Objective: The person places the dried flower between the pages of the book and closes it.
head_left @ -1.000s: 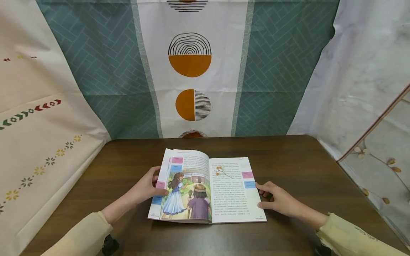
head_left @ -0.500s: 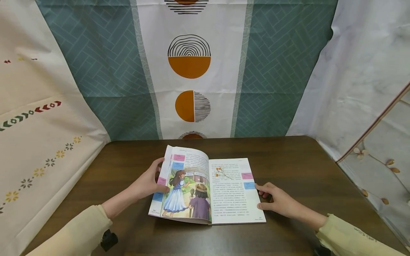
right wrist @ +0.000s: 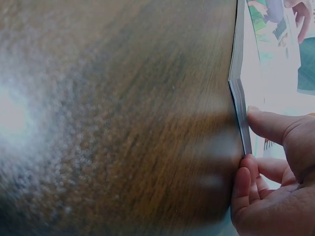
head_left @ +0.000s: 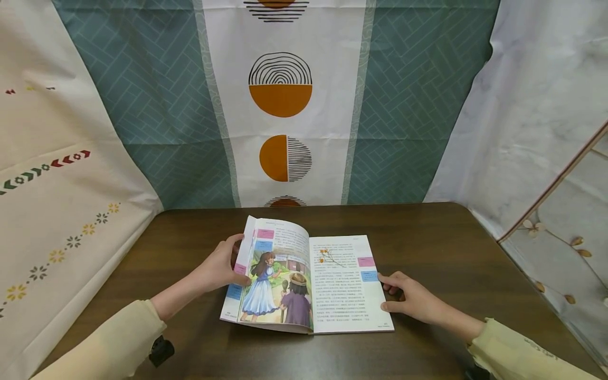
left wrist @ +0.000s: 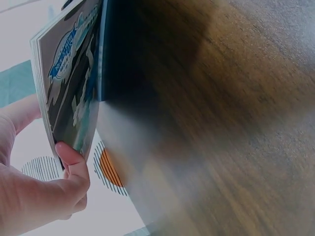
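An illustrated book (head_left: 337,301) lies spread on the table, with a coloured picture on its left page and printed text on its right. My left hand (head_left: 220,269) pinches the left part's outer edge, thumb on the page and fingers behind. That side is raised and tilted, and its dark cover (left wrist: 74,73) shows from below in the left wrist view. At the right page's outer edge, my right hand (head_left: 410,298) grips the book between thumb and fingers, close to the tabletop. A small sprig with orange blossoms (head_left: 325,257) appears on the right page.
The dark wooden table (head_left: 408,227) extends around the book. Behind it hangs a green and white curtain (head_left: 404,105) with orange half-circles. A cream cloth (head_left: 57,211) borders the left, and a pale floral cloth (head_left: 560,211) borders the right.
My left hand has lifted the book's left side slightly higher, with its top edge rising and tilting. The right hand has stayed in place on the right edge.
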Demonstrator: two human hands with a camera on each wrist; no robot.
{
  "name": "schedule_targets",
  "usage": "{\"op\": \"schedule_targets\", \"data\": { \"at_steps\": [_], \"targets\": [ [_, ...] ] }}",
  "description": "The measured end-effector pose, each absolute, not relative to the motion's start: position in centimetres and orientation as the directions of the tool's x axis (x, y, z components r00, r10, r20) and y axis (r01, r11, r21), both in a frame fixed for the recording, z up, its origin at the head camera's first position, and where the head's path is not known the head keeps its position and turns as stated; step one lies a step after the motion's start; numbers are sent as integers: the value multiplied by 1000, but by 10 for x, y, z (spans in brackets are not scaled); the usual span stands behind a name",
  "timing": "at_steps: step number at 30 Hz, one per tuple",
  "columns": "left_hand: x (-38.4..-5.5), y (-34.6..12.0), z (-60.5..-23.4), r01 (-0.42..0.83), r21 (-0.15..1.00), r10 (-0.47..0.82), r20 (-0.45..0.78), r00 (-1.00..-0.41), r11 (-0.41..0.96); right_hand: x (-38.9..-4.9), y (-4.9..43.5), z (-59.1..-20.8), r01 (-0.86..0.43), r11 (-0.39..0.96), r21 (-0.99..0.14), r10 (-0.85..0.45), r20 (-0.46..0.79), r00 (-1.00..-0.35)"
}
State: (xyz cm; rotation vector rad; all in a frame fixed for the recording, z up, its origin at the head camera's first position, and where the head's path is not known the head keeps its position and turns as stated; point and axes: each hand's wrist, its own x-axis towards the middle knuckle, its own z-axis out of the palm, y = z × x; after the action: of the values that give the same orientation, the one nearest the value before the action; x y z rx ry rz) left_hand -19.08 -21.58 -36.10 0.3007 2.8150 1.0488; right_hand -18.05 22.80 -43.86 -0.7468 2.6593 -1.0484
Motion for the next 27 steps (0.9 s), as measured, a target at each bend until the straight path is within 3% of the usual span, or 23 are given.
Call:
{"op": "schedule_targets", "data": {
  "at_steps": [27],
  "targets": [
    [-198, -217, -354, 192, 634, 265, -22, -964, 749, -180, 228, -439, -367, 626, -689, -501, 5, -865]
  ]
}}
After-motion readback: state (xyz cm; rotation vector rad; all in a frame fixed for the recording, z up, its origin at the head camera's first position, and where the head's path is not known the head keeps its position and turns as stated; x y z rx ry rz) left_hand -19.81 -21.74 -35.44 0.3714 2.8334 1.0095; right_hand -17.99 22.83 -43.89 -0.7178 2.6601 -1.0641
